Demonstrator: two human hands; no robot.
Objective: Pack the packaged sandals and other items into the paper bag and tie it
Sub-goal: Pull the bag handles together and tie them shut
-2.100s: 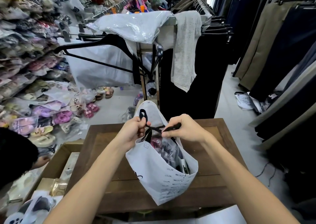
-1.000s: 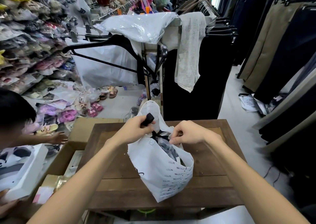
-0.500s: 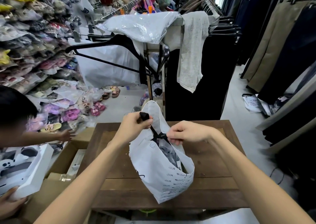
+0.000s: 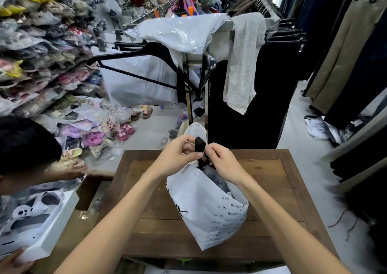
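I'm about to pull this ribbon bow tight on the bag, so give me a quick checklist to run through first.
1. Both hands on the black ribbon: ok. The left hand and right hand each pinch it above the bag's mouth.
2. White paper bag resting on the wooden table: ok, though it leans.
3. Packaged items below the rim: ok, dark wrapped goods sit inside the opening.
4. Bag mouth drawn closed: not ok, the right side gapes open.
5. Bow loops formed: cannot tell, fingers cover the knot.
6. Second person's white box away from the bag: ok, it is beyond the table's left edge.
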